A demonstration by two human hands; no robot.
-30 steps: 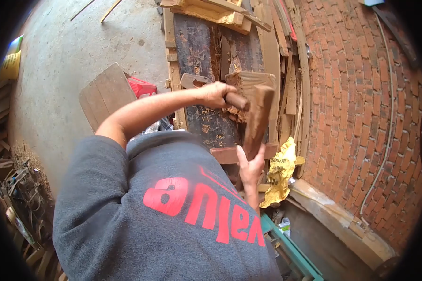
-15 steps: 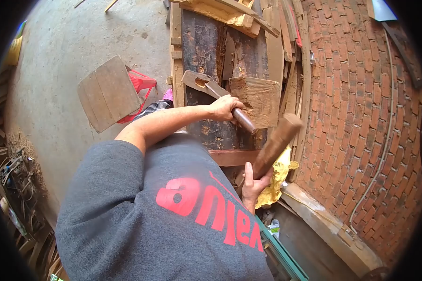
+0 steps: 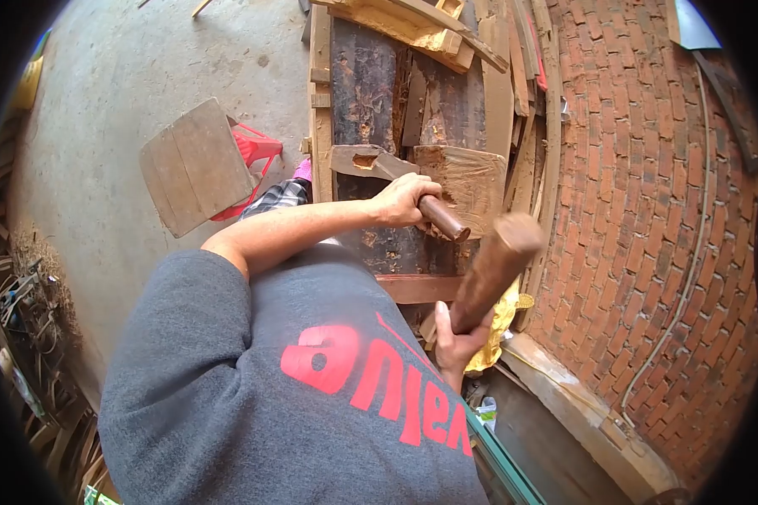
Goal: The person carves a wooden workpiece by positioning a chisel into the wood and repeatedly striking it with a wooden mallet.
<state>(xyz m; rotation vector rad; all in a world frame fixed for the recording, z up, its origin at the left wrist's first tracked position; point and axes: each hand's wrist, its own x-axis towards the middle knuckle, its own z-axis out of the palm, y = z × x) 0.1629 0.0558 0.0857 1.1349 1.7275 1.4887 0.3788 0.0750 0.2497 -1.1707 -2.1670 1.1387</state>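
Observation:
My left hand point(image 3: 406, 200) is wrapped round a chisel point(image 3: 445, 219), its thick brown handle end pointing toward the mallet. Beyond my fingers, the tool slants toward a rectangular mortise in a piece of wood point(image 3: 343, 158); its tip is hidden. In my right hand point(image 3: 459, 343) is a wooden mallet point(image 3: 490, 273), a thick club raised close to the camera and blurred at its end. A rough wooden block point(image 3: 472, 178) lies just past my left hand, on the dark, worn bench top point(image 3: 364, 93).
Offcuts and beams point(image 3: 404, 32) lie across the bench's far end. On the left, a board point(image 3: 195, 168) rests on a red stool point(image 3: 257, 145). A brick wall point(image 3: 640, 210) rises at right. Below my right hand are a yellow sack point(image 3: 499, 328) and a green metal edge point(image 3: 505, 463).
The mallet has tipped, its end lower and nearer the camera. The mortised wood lies more level across the view, and my left hand still grips the chisel.

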